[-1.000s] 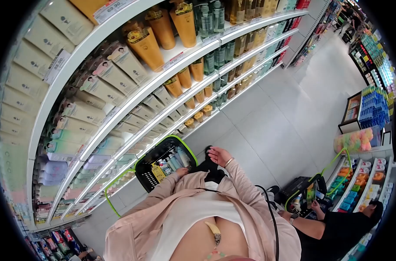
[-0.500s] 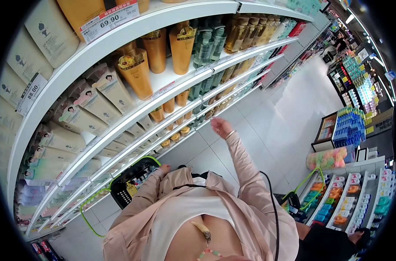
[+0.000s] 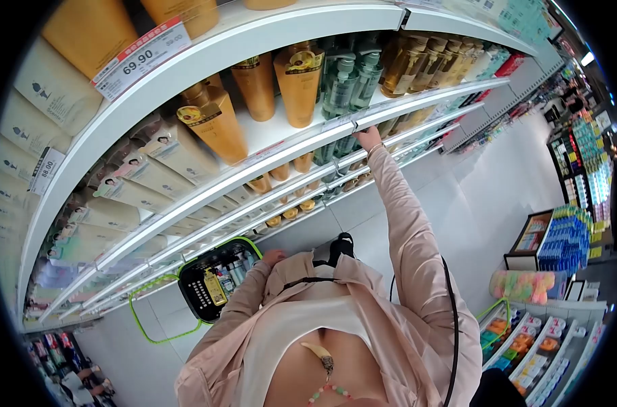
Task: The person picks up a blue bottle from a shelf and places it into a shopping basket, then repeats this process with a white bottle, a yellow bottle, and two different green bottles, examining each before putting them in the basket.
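Observation:
My right hand [image 3: 369,138] reaches forward to the front edge of a white shelf [image 3: 291,150]. Its fingers look curled at the shelf lip; what they hold, if anything, is hidden. Green pump bottles [image 3: 339,87] stand on the shelf just above it, with amber bottles [image 3: 405,66] to their right. Low at my side, my left hand [image 3: 274,257] is next to the rim of a black shopping basket [image 3: 198,288] with a bright green edge. Its fingers are too small to make out. A yellow package [image 3: 215,287] and several bottles lie in the basket.
Orange-gold bottles [image 3: 298,85] and cream-coloured bottles [image 3: 176,152] fill the shelves at left. A price tag [image 3: 140,60] reads 69.90. Tiled floor [image 3: 423,207] runs along the aisle. Blue stacked goods [image 3: 565,237] and a sloped display [image 3: 525,353] stand at right.
My right hand has moved forward from open air over the aisle to the shelf edge. The view has shifted, and more of the basket's contents show.

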### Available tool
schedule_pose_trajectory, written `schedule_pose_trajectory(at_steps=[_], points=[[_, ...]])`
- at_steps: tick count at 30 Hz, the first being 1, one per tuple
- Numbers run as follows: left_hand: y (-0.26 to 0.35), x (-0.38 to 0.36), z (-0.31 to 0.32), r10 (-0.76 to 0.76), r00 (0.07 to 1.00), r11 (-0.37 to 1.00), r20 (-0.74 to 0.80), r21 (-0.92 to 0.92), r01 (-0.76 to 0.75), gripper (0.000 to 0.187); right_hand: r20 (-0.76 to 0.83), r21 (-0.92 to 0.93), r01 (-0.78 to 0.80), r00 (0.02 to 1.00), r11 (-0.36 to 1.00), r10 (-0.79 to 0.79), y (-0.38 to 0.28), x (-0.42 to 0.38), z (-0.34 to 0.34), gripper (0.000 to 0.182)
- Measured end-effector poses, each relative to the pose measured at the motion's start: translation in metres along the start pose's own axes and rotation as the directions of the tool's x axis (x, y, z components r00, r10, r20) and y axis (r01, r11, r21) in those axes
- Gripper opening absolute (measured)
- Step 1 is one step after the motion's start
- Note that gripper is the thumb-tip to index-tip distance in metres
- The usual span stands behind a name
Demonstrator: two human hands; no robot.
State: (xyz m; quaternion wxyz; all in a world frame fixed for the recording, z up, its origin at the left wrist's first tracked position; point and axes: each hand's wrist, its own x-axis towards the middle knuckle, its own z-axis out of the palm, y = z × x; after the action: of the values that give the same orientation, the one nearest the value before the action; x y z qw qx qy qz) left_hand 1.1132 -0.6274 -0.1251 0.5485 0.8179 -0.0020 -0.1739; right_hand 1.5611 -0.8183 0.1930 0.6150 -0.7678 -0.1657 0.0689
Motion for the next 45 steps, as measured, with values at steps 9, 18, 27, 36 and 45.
schedule_pose_trajectory(at_steps=[9, 18, 27, 36, 45], points=[[0.074, 0.023, 0.044, -0.385, 0.918, 0.904, -0.096, -0.241, 0.354, 0.027, 0.090, -0.413, 0.231, 0.973, 0.881, -0.213, -0.005, 0.014, -0.006, 0.031], [0.229, 0.102, 0.043, -0.707, 0.703, 0.290, -0.071, -0.936, 0.197, 0.032, 0.137, -0.341, 0.507, 0.860, 0.791, -0.492, -0.025, -0.023, -0.035, 0.037], [0.310, 0.161, -0.014, -0.442, 0.842, 0.691, -0.309, -0.715, 0.100, 0.035, 0.270, -0.313, 0.576, 0.816, 0.755, -0.511, -0.014, -0.054, -0.051, 0.039], [0.389, 0.170, -0.048, 0.009, 0.841, 0.887, -0.541, -0.384, -0.256, 0.093, 0.456, 0.010, 0.501, 0.768, 0.865, -0.450, -0.158, -0.077, -0.091, 0.041], [0.467, 0.124, -0.033, 0.269, 0.919, 0.561, -0.288, -0.729, -0.392, 0.074, 0.300, 0.484, -0.116, 0.953, 0.867, -0.040, -0.187, -0.069, -0.089, 0.031]])
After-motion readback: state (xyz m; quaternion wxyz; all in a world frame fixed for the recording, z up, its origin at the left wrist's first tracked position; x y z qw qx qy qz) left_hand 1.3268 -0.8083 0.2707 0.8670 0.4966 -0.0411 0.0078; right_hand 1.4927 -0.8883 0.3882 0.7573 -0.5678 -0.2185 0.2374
